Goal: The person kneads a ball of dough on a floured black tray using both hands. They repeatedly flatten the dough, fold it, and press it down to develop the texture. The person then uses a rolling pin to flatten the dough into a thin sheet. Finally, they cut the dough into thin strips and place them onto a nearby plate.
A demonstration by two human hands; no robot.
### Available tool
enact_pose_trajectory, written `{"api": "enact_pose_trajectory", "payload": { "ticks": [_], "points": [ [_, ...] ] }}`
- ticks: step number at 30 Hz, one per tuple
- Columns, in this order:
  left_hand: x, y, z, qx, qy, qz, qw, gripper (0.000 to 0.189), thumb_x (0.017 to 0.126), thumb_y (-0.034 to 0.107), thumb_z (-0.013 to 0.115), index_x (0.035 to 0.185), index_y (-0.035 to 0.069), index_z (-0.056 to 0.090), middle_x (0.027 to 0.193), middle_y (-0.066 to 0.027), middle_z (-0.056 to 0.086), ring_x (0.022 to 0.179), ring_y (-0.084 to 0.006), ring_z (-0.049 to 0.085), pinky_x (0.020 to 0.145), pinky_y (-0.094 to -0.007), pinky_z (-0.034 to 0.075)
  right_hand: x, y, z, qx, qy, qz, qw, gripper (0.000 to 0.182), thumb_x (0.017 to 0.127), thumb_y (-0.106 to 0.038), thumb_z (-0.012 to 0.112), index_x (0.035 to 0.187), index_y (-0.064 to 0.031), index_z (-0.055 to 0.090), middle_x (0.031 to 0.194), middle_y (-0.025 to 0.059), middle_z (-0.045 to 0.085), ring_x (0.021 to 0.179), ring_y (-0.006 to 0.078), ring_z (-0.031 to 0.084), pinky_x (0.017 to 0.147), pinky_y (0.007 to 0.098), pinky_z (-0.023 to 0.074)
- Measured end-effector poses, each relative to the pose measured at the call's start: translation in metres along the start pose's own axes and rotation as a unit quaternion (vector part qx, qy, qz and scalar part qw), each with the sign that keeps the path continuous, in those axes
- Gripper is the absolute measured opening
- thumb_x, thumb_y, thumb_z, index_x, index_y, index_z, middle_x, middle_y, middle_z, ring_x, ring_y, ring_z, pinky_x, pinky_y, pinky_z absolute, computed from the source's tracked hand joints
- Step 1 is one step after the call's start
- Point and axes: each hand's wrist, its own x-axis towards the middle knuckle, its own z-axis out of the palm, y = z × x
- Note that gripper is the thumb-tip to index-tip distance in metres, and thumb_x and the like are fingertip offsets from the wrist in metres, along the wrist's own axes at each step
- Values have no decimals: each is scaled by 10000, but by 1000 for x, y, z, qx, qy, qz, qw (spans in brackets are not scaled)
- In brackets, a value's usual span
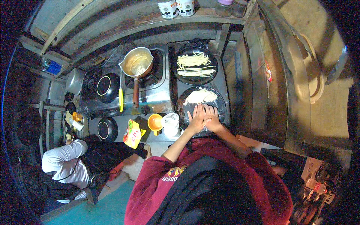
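My left hand (197,121) and my right hand (211,116) lie side by side, palms down, on the near part of a round dark plate (182,99). Their fingertips reach the edge of a mound of pale dough or flour (201,96). The fingers look extended; whether something lies under the palms is hidden. Beyond it, a second dark plate (197,82) bears thin pale dough strips (194,60), some piled and some laid out straight. Left of my hands stand a clear plastic bag of white powder (171,125) and an orange cup (155,122).
A saucepan (137,62) sits on the gas stove (160,98) beside a yellow-handled utensil (121,99). A yellow packet (133,134) and dark upturned bowls (108,87) are at the left. Another person (66,160) sits at the far left. Cans (167,9) stand on the back ledge.
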Motion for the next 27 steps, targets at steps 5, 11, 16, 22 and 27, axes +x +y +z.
{"api": "enact_pose_trajectory", "payload": {
  "ticks": [5, 11, 16, 22, 27],
  "points": [
    [-19, 0, -1, -8, -20, 19, 1000, 1000, 772, 682, 376, 1398, -10, 20, 1474, -170, 40, 1361, -341, 3, 987, -633, -79, -14, -4, -11, 2, -34, -16, 999, 564, 794, -248, 456, 1308, -41, 356, 1311, 138, 377, 1159, 305, 367, 967, 515, 264],
    [-17, 1, -6, 21, -11, 24, 999, 1028, 745, 725, 336, 1398, -13, 45, 1473, -171, 47, 1359, -344, 13, 987, -641, -62, -11, -2, -12, -28, 17, -26, 999, 478, 804, -241, 445, 1240, -44, 445, 1260, 110, 446, 1146, 288, 397, 956, 510, 283],
    [-2, 1, -2, 27, 9, 10, 1000, 1017, 750, 721, 344, 1404, 4, 41, 1475, -166, 37, 1360, -343, -6, 972, -652, -79, -4, 3, -8, 0, 31, -18, 999, 485, 805, -221, 438, 1252, -33, 432, 1269, 128, 437, 1161, 296, 386, 975, 506, 263],
    [-31, 9, -13, 51, -41, 17, 998, 1045, 730, 730, 343, 1404, 4, 10, 1479, -142, 46, 1363, -324, -12, 994, -626, -60, -22, 1, -20, -6, -50, -33, 998, 575, 790, -290, 472, 1292, -29, 372, 1313, 133, 390, 1207, 313, 346, 1003, 524, 228],
    [-38, 6, 2, 15, -7, 39, 999, 1054, 724, 728, 373, 1403, 5, 14, 1476, -157, 13, 1357, -352, 5, 967, -674, -29, -26, 1, -25, 99, -65, -12, 993, 618, 789, -307, 463, 1323, -34, 315, 1332, 142, 343, 1224, 321, 302, 1006, 521, 204]
  ]
}}
